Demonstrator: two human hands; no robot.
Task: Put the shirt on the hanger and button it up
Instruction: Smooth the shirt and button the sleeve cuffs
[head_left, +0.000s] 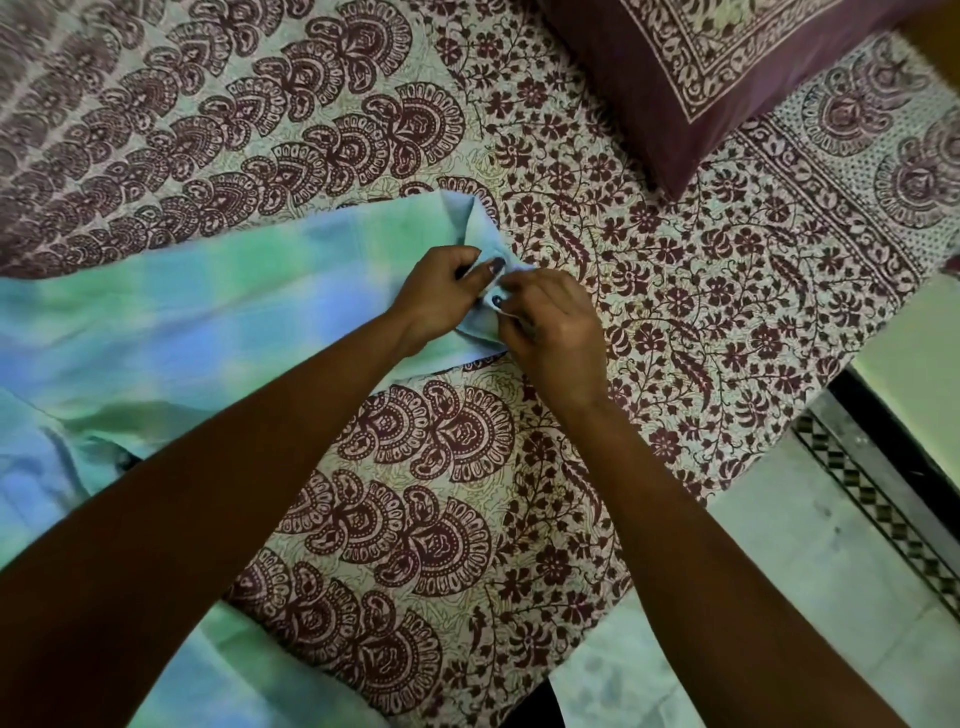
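Note:
A tie-dyed shirt (171, 322) in pale blue and green lies across the bed, its long sleeve reaching toward the middle. My left hand (441, 299) pinches the sleeve cuff from the left. My right hand (550, 332) grips the same cuff from the right, fingertips meeting the left hand's. A small dark button (497, 300) shows between the fingers. No hanger is in view.
The bed (701, 312) carries a cream bedsheet with maroon paisley and flower print. A maroon pillow (701, 67) lies at the top right. Pale floor tiles with a patterned border (852, 519) lie beyond the bed's right edge.

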